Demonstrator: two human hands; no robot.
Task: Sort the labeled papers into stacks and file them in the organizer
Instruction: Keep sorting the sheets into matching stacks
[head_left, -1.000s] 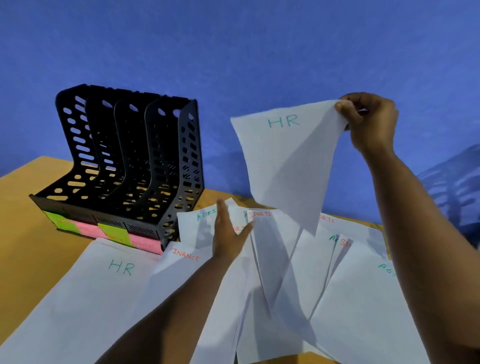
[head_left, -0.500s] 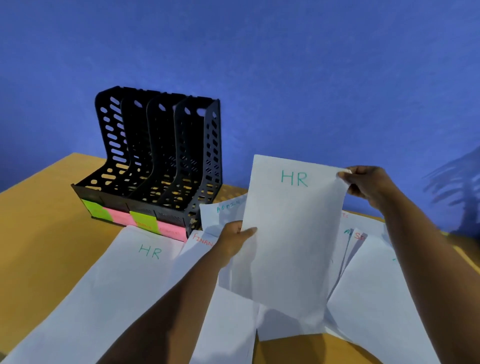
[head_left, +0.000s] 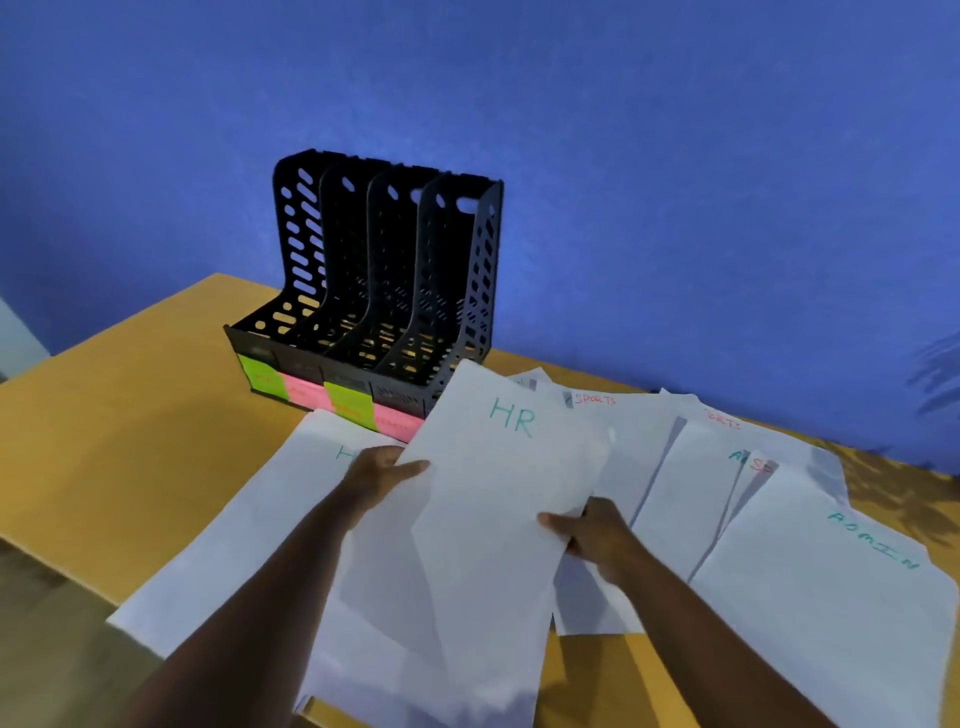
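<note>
Organizer (head_left: 384, 291) stands behind papers (head_left: 649, 467) spread across the table (head_left: 119, 415).

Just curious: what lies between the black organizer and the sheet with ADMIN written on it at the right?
In the head view, between the organizer and the ADMIN sheet lie overlapping white papers, two marked SPORTS.

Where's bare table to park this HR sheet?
Bare table lies left of the organizer and of the HR sheet lying flat. A small patch shows at the near edge between the held HR sheet and ADMIN sheet. Right of the organizer is crowded with overlapping sheets.
</note>
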